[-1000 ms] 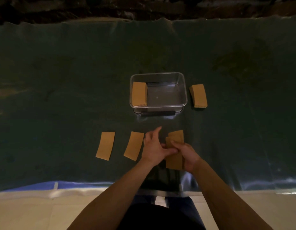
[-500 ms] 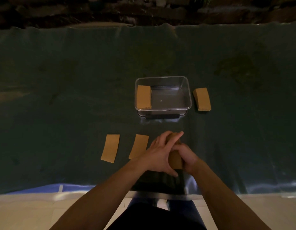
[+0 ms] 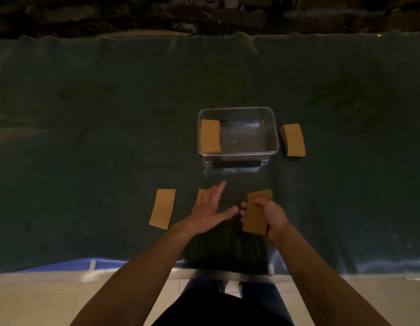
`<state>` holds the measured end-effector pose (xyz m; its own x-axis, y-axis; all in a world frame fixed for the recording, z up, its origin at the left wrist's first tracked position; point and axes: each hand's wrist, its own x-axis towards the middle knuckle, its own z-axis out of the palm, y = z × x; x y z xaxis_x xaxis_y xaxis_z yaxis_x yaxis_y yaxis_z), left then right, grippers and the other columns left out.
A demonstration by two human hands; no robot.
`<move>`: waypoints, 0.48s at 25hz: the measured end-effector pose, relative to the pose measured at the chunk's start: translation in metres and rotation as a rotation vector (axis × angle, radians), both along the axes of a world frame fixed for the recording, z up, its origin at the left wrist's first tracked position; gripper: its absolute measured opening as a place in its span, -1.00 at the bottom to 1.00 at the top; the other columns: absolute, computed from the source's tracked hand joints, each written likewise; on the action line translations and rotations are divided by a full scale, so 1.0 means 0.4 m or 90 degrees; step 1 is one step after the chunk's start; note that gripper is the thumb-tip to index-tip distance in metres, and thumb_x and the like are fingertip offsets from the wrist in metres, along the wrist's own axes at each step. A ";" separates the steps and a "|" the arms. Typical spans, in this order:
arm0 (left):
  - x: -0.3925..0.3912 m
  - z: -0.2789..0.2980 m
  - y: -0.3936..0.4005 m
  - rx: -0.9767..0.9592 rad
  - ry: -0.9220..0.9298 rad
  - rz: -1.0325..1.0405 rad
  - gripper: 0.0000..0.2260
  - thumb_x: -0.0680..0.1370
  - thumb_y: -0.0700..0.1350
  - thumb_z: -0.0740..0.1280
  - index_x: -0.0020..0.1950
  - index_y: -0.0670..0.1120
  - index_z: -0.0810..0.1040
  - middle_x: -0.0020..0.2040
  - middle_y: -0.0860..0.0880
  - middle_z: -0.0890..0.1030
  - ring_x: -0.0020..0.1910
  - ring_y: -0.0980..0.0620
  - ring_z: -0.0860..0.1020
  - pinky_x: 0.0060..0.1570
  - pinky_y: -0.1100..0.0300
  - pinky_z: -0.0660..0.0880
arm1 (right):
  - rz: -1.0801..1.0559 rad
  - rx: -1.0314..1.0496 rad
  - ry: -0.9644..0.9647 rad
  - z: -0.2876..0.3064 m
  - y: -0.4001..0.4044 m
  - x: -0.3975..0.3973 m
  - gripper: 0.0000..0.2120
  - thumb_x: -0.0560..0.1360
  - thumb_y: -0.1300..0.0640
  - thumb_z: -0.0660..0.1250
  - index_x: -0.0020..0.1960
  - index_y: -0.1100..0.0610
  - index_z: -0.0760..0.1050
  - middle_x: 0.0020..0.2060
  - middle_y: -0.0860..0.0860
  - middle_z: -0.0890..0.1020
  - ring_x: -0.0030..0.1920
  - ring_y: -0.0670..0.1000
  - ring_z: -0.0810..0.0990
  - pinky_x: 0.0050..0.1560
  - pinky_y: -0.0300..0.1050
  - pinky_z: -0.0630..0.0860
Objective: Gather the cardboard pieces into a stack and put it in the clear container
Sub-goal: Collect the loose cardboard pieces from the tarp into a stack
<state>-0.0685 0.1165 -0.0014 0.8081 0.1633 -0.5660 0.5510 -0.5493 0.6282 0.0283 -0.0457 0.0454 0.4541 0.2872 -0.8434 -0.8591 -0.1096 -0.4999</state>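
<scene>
No readable text shows, perhaps from dimness.

Both forearms are bare, with no sleeves in view. The left hand (image 3: 207, 211) and right hand (image 3: 271, 216) wear nothing (no gloves). Dark trousers (image 3: 218, 307) cover the lap.

Tan cardboard pieces (image 3: 162, 208), clear container (image 3: 272, 118), dark green sheet (image 3: 86, 137)

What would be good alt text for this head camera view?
Seen from above, a person's right hand grips a small stack of cardboard pieces while the open left hand reaches over another piece on a dark green mat. Beyond sits a clear container holding one cardboard stack, with another stack beside it.
</scene>
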 end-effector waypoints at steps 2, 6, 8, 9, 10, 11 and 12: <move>-0.024 -0.036 0.038 0.189 0.071 0.134 -0.14 0.46 0.38 0.28 0.61 0.12 -0.06 0.54 -0.17 0.15 0.49 -0.27 0.20 0.38 -0.24 0.29 | -0.020 -0.012 -0.009 0.006 -0.020 0.008 -0.74 0.58 0.21 0.21 0.24 0.27 0.43 -0.19 0.17 0.68 -0.33 0.11 0.64 -0.26 0.03 0.61; -0.035 -0.063 0.015 0.301 0.107 0.235 -0.31 0.49 0.17 0.40 0.49 -0.08 0.23 0.35 -0.18 0.38 0.32 -0.21 0.43 0.19 -0.09 0.46 | -0.023 -0.010 -0.012 0.018 -0.036 0.012 -0.74 0.59 0.22 0.22 0.27 0.23 0.37 -0.14 0.19 0.67 -0.27 0.14 0.63 -0.20 0.07 0.60; -0.026 -0.068 0.000 0.264 0.112 0.274 -0.37 0.50 0.09 0.40 0.48 -0.07 0.26 0.33 -0.19 0.42 0.31 -0.21 0.45 0.19 -0.10 0.47 | -0.006 -0.017 -0.009 0.018 -0.032 0.005 -0.76 0.59 0.22 0.22 0.25 0.20 0.37 -0.11 0.20 0.66 -0.23 0.15 0.63 -0.16 0.09 0.59; -0.021 -0.067 -0.001 0.227 0.121 0.313 -0.39 0.51 0.04 0.40 0.50 -0.06 0.25 0.34 -0.19 0.42 0.32 -0.21 0.44 0.21 -0.10 0.46 | -0.002 -0.018 -0.007 0.017 -0.029 0.001 -0.78 0.59 0.22 0.22 0.23 0.19 0.37 -0.12 0.20 0.67 -0.22 0.15 0.63 -0.17 0.09 0.59; -0.018 -0.068 0.003 0.185 0.126 0.351 -0.43 0.52 -0.01 0.38 0.49 -0.04 0.28 0.34 -0.18 0.42 0.32 -0.21 0.44 0.22 -0.09 0.45 | 0.000 -0.021 -0.004 0.017 -0.026 -0.003 -0.79 0.59 0.21 0.23 0.22 0.18 0.38 -0.12 0.19 0.67 -0.22 0.15 0.64 -0.18 0.08 0.59; -0.018 -0.070 0.011 0.144 0.116 0.381 -0.52 0.55 -0.06 0.36 0.45 -0.04 0.36 0.33 -0.17 0.45 0.30 -0.19 0.47 0.20 -0.05 0.47 | 0.003 -0.021 -0.002 0.017 -0.022 -0.006 -0.79 0.59 0.21 0.23 0.21 0.18 0.38 -0.12 0.19 0.67 -0.23 0.14 0.64 -0.19 0.08 0.59; -0.022 -0.072 0.025 0.109 0.100 0.404 -0.63 0.57 -0.08 0.34 0.38 -0.05 0.46 0.31 -0.17 0.50 0.25 -0.17 0.52 0.15 0.01 0.49 | 0.007 -0.020 -0.001 0.016 -0.016 -0.008 -0.78 0.59 0.21 0.22 0.22 0.19 0.39 -0.12 0.19 0.67 -0.23 0.14 0.64 -0.20 0.07 0.59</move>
<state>-0.0773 0.1266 -0.0301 0.4368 0.6769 -0.5924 0.8771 -0.1743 0.4475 0.0251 -0.0520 0.0516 0.4526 0.2661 -0.8511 -0.8568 -0.1345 -0.4977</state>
